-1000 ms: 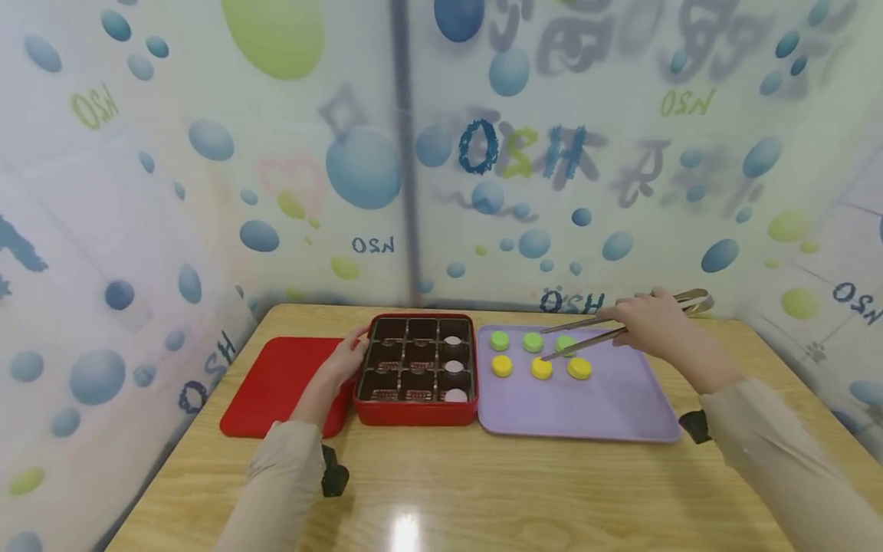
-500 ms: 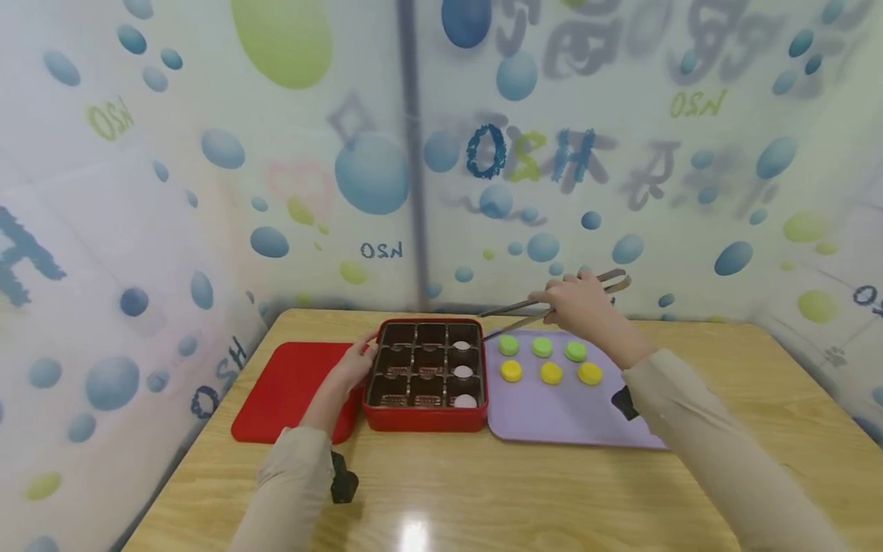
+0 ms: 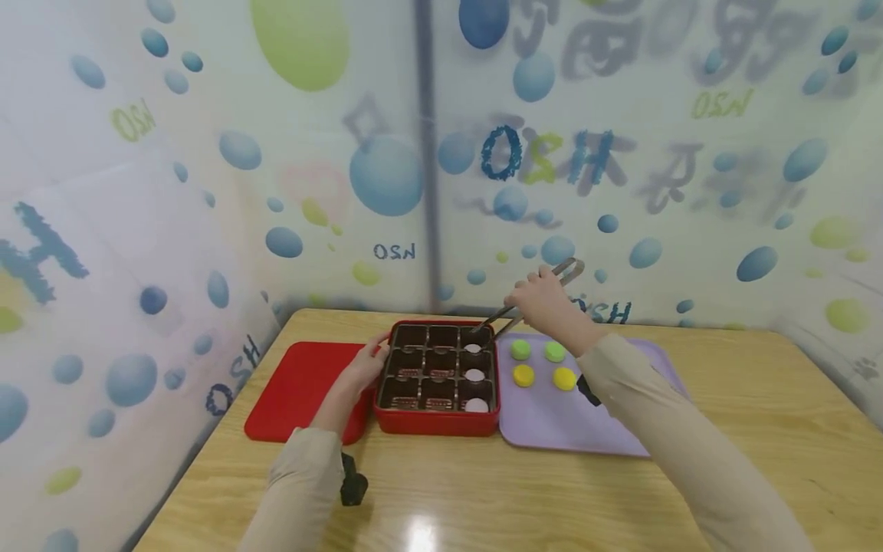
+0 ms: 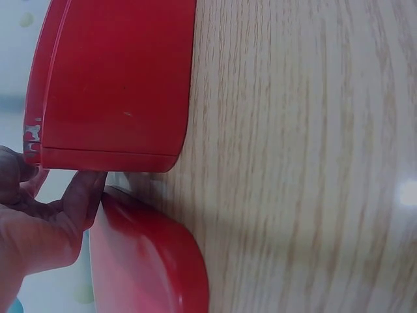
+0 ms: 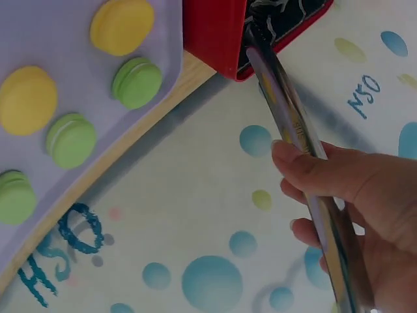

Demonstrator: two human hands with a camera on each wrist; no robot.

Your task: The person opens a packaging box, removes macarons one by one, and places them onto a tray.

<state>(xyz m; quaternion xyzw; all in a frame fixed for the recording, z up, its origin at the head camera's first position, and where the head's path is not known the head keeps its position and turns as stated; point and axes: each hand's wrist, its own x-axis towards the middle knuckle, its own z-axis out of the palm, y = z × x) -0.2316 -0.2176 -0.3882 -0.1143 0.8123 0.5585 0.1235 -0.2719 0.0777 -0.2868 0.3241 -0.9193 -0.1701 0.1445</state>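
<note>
My left hand [image 3: 362,368] rests against the left wall of the red box [image 3: 438,423], near its back corner; in the left wrist view, the fingers meet the box side. The box has dark compartments, and pale pink rounds [image 3: 474,375] sit in its right column. Metal tongs [image 5: 306,137] are gripped in my right hand [image 3: 545,303]. Their tips reach into the back right compartment; what is between them is hidden. Green macarons [image 3: 520,349] and yellow macarons [image 3: 524,375] lie in rows on the lilac tray [image 3: 572,437], partly covered by my right forearm.
A red lid [image 3: 297,391] lies left of the box, beside my left hand. The tray stands right against the box's right side. Behind the wooden table [image 3: 497,498] rises a printed backdrop [image 3: 324,284] close to its back edge.
My right hand has carried the tongs leftward from over the tray to the back right of the box, with their arms drawn closer together. My left hand stays at the box.
</note>
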